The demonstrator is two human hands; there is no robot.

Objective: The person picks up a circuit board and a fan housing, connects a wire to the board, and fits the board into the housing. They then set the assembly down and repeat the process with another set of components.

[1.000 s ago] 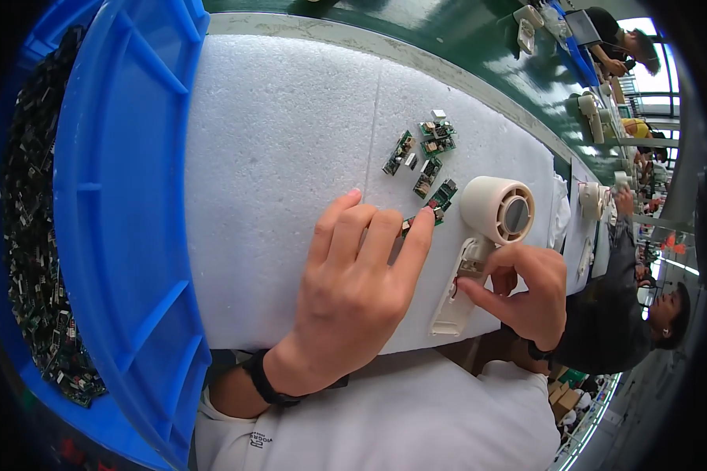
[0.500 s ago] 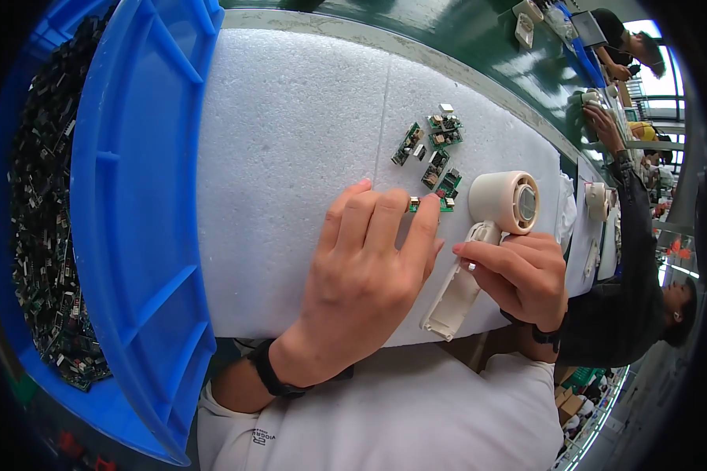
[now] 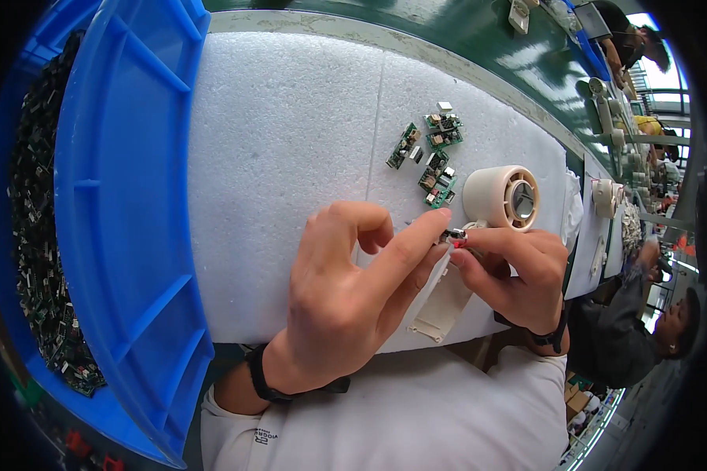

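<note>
While the left hand [image 3: 342, 286] pinched a small dark circuit board [image 3: 452, 234] between thumb and forefinger, the right hand [image 3: 522, 271] narrowly gripping a tiny red part [image 3: 458, 245] at its edge, a cream plastic handheld fan [image 3: 487, 198] lay just beside, loose green circuit boards [image 3: 437, 179] on white foam sheeting [image 3: 283, 157].

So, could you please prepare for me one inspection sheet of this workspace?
Surface: white foam sheet, a straight seam across it.
Things in hand: small circuit board; off-white handheld fan lying beside it, open handle shell partly covered by the hands.
Clutter: several loose circuit boards beyond the hands.
Hands: left hand pinches the board; right hand meets it, grip unclear.
Cables: small red piece at the right fingers, possibly wire.
Surroundings: blue bin at left; green tabletop beyond; co-workers at right.
</note>
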